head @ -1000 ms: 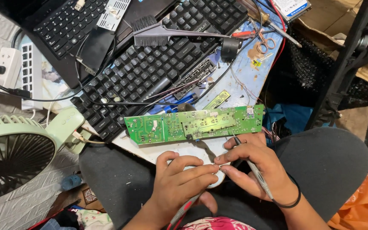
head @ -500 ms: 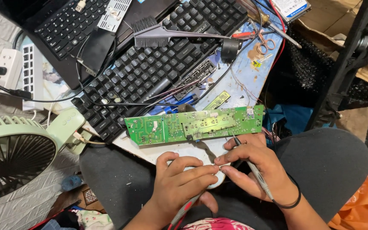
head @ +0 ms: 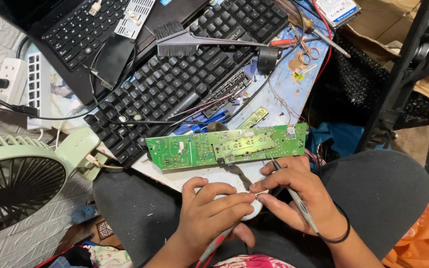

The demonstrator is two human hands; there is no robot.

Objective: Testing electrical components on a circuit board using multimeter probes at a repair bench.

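Observation:
A long green circuit board lies across the front edge of the blue work surface, just above my lap. My left hand sits below it, fingers curled, with a red and black probe running out under the palm. My right hand is beside it, closed around a thin grey probe whose tip touches the board's lower edge. The fingertips of both hands meet over a small white object that is mostly hidden.
A black keyboard and a laptop lie behind the board, with a black brush on top. A pale green fan stands at the left, a white power strip behind it. Scissors, wires and cardboard fill the right.

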